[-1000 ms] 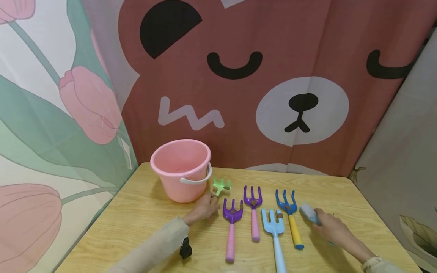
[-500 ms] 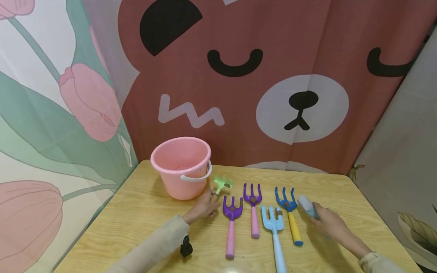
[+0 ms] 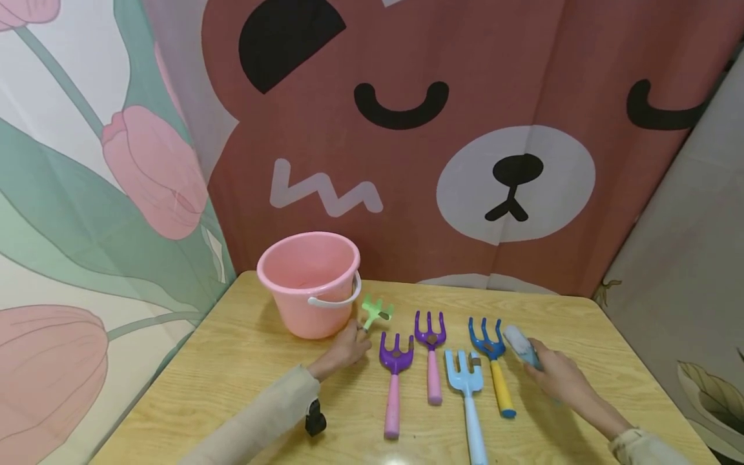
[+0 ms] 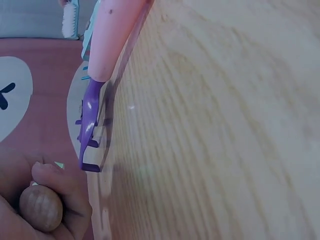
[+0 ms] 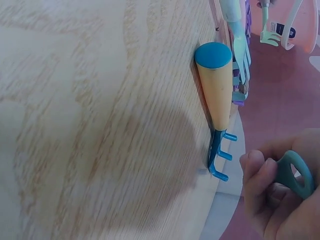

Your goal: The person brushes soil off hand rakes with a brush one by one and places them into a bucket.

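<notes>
The left hand grasps a small green rake by its wooden handle; the rake's head points to the far side, just right of the pink bucket. Whether that head touches the table cannot be told. At the right, the right hand grips a brush — its white bristles aim far and left, beside the blue fork with the yellow handle. Between the hands lie the near purple fork, the far purple fork and the light blue fork, nearest of all. Brown patches mark the heads of the rake and forks.

The step in hand looks like readying: both tools are held, yet brush and rake are well apart. Bringing them together would probably call for lifting both above the forks — rake head turned toward the bristles, the left hand keeping a firm grasp against the push.
</notes>
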`<state>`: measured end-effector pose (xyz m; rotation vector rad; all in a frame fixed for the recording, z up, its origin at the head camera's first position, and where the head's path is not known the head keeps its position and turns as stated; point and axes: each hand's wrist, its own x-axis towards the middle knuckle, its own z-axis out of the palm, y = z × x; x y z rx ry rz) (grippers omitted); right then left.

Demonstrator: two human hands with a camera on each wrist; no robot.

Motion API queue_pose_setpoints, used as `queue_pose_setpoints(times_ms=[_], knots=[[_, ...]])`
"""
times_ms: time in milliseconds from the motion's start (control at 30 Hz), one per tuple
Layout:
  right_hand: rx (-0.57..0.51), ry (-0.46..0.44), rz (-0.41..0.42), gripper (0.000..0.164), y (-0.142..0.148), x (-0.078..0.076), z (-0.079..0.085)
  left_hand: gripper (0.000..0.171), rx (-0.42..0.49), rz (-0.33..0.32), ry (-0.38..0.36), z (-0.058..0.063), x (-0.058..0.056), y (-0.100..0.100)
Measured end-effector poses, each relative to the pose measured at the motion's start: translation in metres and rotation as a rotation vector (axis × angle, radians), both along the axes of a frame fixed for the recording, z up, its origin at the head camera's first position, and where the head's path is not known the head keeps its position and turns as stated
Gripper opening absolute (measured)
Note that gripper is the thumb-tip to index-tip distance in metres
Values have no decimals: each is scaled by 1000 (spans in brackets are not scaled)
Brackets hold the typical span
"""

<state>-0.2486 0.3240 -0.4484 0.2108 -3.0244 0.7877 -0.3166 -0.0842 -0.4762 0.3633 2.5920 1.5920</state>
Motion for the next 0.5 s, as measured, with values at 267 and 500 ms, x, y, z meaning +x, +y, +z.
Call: queue_pose_setpoints(times_ms=[267,500], knots=[[-116,-32,20,57,-4,-1,0,19,-80,23,-30,3,-2,0],[-184,-41,45,52,-8,-2,1,17,-35,-11,-47,3,-4,1]])
